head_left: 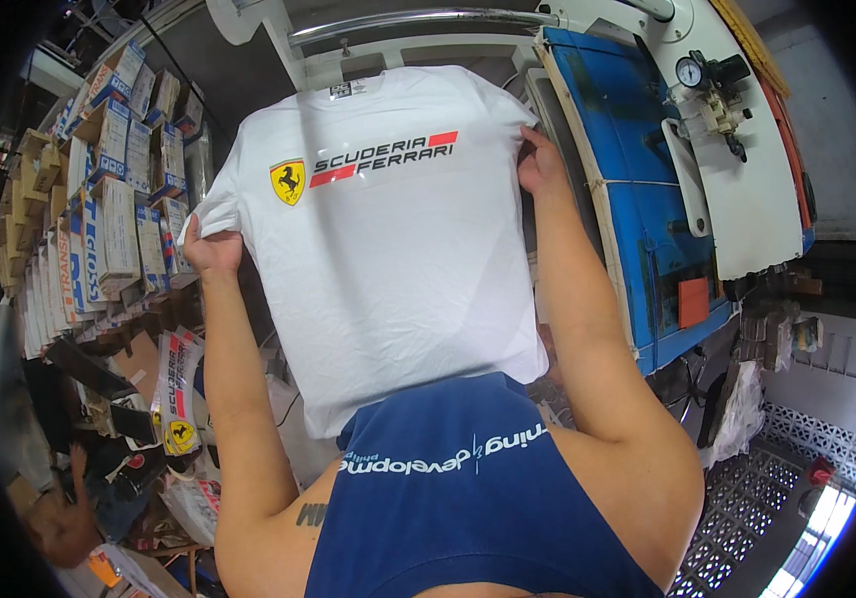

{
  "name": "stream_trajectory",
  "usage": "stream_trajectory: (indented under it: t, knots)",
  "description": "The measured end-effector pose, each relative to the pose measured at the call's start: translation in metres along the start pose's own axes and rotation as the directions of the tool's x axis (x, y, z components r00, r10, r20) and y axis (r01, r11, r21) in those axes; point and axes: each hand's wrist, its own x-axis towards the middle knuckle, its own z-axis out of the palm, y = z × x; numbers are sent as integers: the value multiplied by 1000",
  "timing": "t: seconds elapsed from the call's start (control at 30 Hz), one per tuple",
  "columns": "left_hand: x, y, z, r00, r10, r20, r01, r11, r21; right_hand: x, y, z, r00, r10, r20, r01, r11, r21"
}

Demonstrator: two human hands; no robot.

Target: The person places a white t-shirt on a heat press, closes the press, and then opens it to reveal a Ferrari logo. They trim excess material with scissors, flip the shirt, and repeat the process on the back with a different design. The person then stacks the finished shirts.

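Navy sleeveless top point(468, 538) fills six o'clock in the head view, worn by the person, a bare forearm reaching up on either side. Above it, from the middle toward twelve o'clock, spreads a white T-shirt point(408, 279), collar at the far end and printed front up. Left hand point(214, 254), just past nine, is curled closed on one sleeve; right hand point(540, 164), past one, pinches the other sleeve's edge. Gripping both sleeves seems to keep the chest wide and the shield emblem point(286, 183) unobscured, though creases remain lower down.

Stacked boxes point(119, 209) stand toward ten; a blue panel point(637, 199) lies at two, a pressure gauge point(689, 72) beyond it. Some fingertips are hidden by cloth and hand. Whatever lies beneath the shirt is covered, so whether it rests or hangs I cannot tell. Another printed garment point(179, 394) at eight is partly seen; clutter beyond blurs into the dark rim.
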Motion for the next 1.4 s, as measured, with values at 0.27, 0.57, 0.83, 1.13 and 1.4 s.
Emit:
stream_trajectory:
  t: [0.27,0.57,0.83,1.13,1.4]
  knots:
    - [12,7,-14,968,-107,229,113,993,-15,8,-4,-2,1000,0,17,2,994,-109]
    - [-95,-51,16,541,198,818,-648,-522,555,-118,62,52,722,-282,632,503,-415,-758]
    - [-122,-86,42,577,27,816,-631,-620,467,-128,74,64,728,-205,654,500,-494,-712]
    - [-122,-85,41,563,-11,826,-638,-642,426,-127,78,59,671,-267,692,525,-487,-698]
    - [-120,-84,40,556,-8,831,-639,-643,421,-126,78,61,701,-268,661,501,-474,-724]
